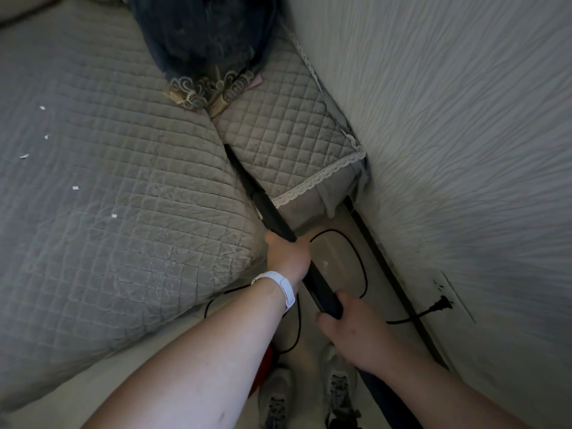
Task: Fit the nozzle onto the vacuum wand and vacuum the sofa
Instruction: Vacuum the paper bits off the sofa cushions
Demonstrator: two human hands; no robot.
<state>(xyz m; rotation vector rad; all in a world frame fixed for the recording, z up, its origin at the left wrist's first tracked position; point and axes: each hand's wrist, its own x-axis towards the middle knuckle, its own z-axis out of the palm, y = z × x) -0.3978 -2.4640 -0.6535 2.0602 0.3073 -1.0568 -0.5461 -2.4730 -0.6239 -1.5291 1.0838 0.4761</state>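
Note:
A black vacuum wand (274,213) runs diagonally from my hands up to the sofa. A slim black crevice nozzle (240,170) is fitted on its end, and the tip sits in the gap between two grey quilted sofa cushions (123,181). My left hand (288,253), with a white wristband, is closed around the middle of the wand. My right hand (349,323) grips the lower end of the wand near the handle. Small white scraps (75,187) lie scattered on the left cushion.
A dark lace-trimmed cloth bundle (204,48) rests on the sofa at the back. A textured wall (464,150) stands close on the right, with a plug (442,306) in a socket and a black cord (356,252) looping over the floor. My shoes (309,394) and a red vacuum part (263,366) are below.

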